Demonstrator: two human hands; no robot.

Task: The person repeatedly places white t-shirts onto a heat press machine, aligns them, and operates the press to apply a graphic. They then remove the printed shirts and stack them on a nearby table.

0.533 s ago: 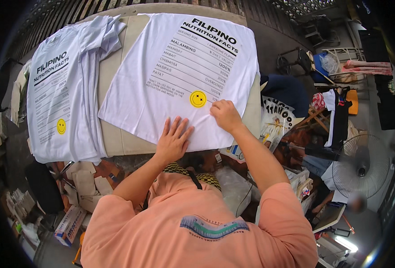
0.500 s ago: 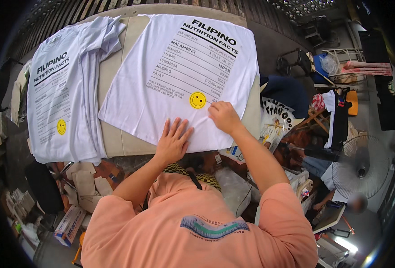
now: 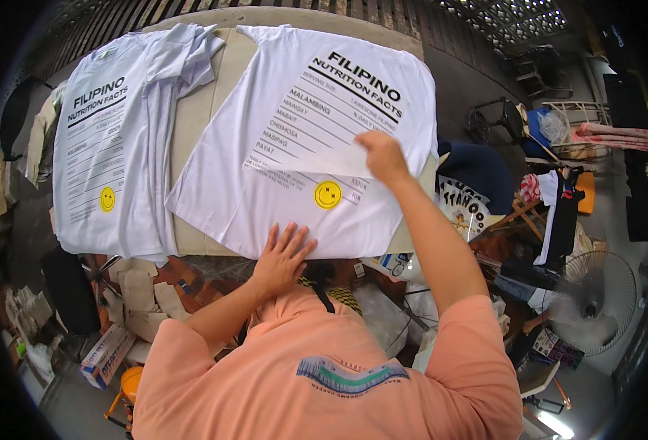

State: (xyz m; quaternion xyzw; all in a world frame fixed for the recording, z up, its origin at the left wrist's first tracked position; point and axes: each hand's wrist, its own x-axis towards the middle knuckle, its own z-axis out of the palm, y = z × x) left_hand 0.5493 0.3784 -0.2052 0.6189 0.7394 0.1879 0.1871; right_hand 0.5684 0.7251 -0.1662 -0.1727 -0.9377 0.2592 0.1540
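Note:
A white T-shirt (image 3: pixel 225 158) with a black text print and a yellow smiley (image 3: pixel 327 195) lies spread on the table. My right hand (image 3: pixel 387 158) is closed in a pinch over the print's right side. It holds the lower corner of a translucent transfer film (image 3: pixel 316 163), which is peeled back from the lower print and folded upward; the upper part still lies on the shirt. My left hand (image 3: pixel 284 254) rests flat, fingers spread, on the shirt's lower hem below the smiley.
Another white shirt stack (image 3: pixel 111 183) with the same print lies on the left of the beige table (image 3: pixel 208 95). Dark cloth (image 3: pixel 474 176) and a printed bag or sheet (image 3: pixel 462 209) sit off the right edge. A standing fan (image 3: pixel 591 302) is at the far right, a box (image 3: pixel 107 356) at lower left.
My right hand has moved up and slightly right, lifting the film's lower corner away from the smiley and lower lines. My left hand has shifted a little down to the hem.

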